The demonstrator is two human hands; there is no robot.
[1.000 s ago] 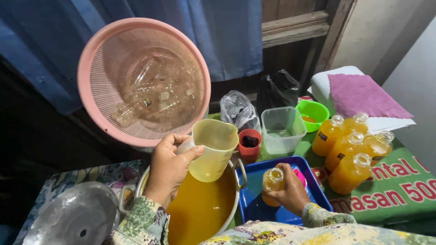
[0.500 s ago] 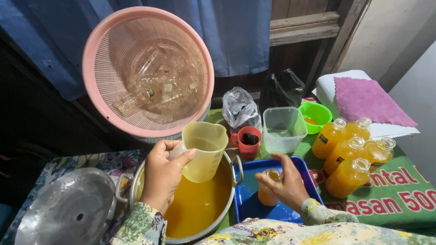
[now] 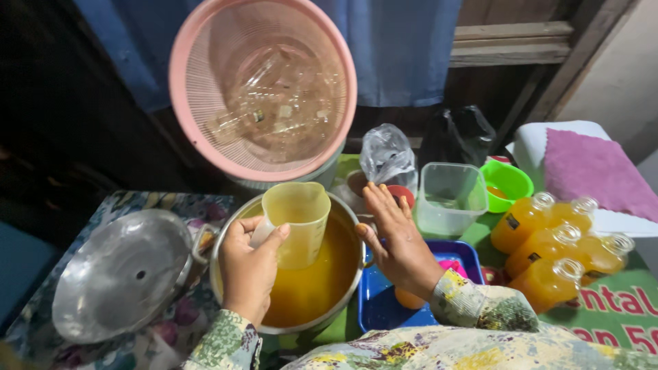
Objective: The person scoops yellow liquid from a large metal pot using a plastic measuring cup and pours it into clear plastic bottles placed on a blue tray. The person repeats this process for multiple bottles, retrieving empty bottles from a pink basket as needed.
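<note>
Pink basket (image 3: 264,89): upper centre of the frame, tilted on edge behind the pot, clear empty bottles showing through its mesh; it blocks the way to the back.
Metal pot (image 3: 229,226): lower centre, uncovered, holding orange liquid (image 3: 308,288).
Pot lid (image 3: 120,274): lower left, lying just beside the pot, upside down, so the mouth stays open for dipping.
Blue tray (image 3: 373,312): lower centre-right, touching the pot, partly under the right wrist, with something orange in it.
Filled bottles (image 3: 555,243): right edge, clustered on the green cloth, capped, well apart from the pot.
Clear tub (image 3: 449,199): centre right, with a green bowl (image 3: 507,181) just beside it.
Measuring jug (image 3: 296,223): over the pot, nearly upright, its base low against the liquid.
Left hand (image 3: 248,270): fingers curled tight around the jug's handle.
Right hand (image 3: 397,240): fingers spread flat, holding nothing, over the pot rim and tray.
</note>
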